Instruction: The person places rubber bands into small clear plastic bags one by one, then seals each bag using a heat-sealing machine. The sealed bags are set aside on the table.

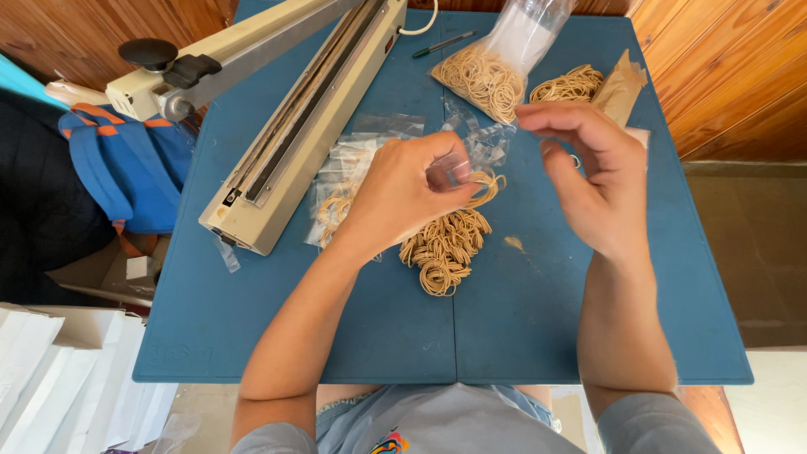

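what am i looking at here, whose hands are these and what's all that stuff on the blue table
This is one picture from a camera worn on a person's head, looking down at their own bare hands. The left hand pinches a small clear bag and some rubber bands over a loose pile of rubber bands. The right hand hovers open beside it. On the blue table lie a long bag sealer, empty clear bags, a bigger bag of bands and a pen.

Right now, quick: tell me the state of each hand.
Left hand: closed, pinching a small clear plastic bag with rubber bands at its mouth.
Right hand: open, fingers curled, holding nothing that can be seen.
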